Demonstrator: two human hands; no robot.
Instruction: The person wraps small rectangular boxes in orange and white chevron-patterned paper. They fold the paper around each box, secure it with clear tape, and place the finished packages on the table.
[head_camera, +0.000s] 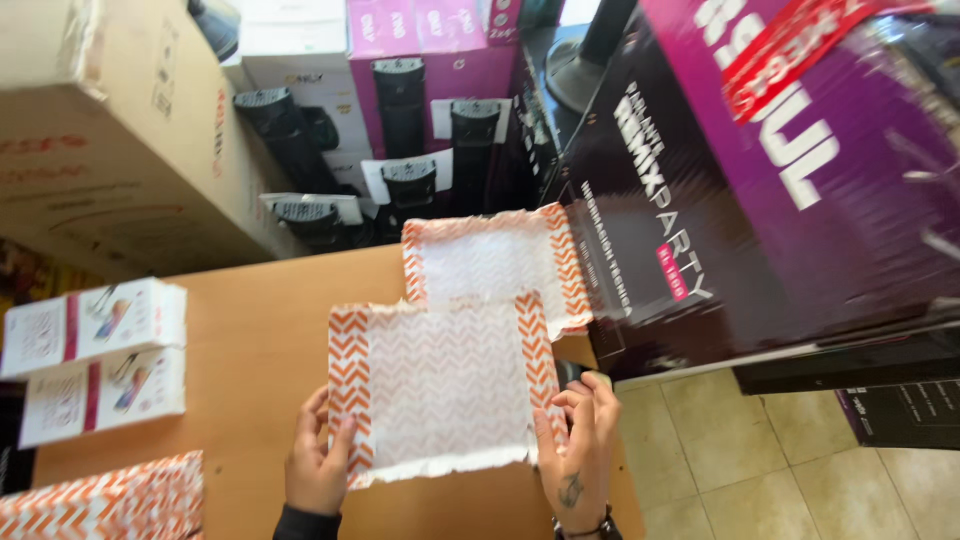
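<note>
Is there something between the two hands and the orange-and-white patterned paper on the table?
Nothing visible. The left hand and the right hand already grip the near corners of the patterned paper, which lies flat on the wooden table.

Soft, even daylight is falling across the table (250, 340), leaving faint shadows. Glare is shining off the purple box (790, 190) right of the table, which is smearing with motion blur.

Shop stockroom: stacked boxed goods (780, 170)
</note>
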